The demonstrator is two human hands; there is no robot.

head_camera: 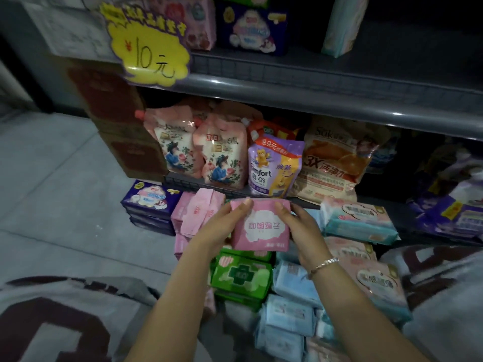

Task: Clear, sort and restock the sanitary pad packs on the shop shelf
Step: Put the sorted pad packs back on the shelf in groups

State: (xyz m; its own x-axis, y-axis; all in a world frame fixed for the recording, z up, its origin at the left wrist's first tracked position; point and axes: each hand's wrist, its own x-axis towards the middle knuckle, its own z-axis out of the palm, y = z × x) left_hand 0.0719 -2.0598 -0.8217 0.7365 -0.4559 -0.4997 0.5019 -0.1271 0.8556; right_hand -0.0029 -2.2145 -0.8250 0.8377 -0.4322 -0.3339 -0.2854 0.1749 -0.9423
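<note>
A pink pad pack (261, 226) with a white cloud label hangs above the piles on the floor, held from both sides. My left hand (222, 223) grips its left edge and my right hand (303, 226) grips its right edge. Under it lie green packs (240, 275), light blue packs (290, 307), a stack of pale pink packs (198, 215) and pink-and-teal packs (360, 220). Dark blue packs (150, 199) are stacked at the left. On the upper shelf (313, 71) stand a few more packs, among them a dark blue one (252, 30).
Detergent refill pouches (222, 150) fill the bottom shelf behind the piles. Brown cartons (117, 121) stand at the shelf's left end. A yellow price sign (151, 45) hangs off the upper shelf. Purple packs (454, 215) lie at the right. Grey floor (52, 178) stretches left.
</note>
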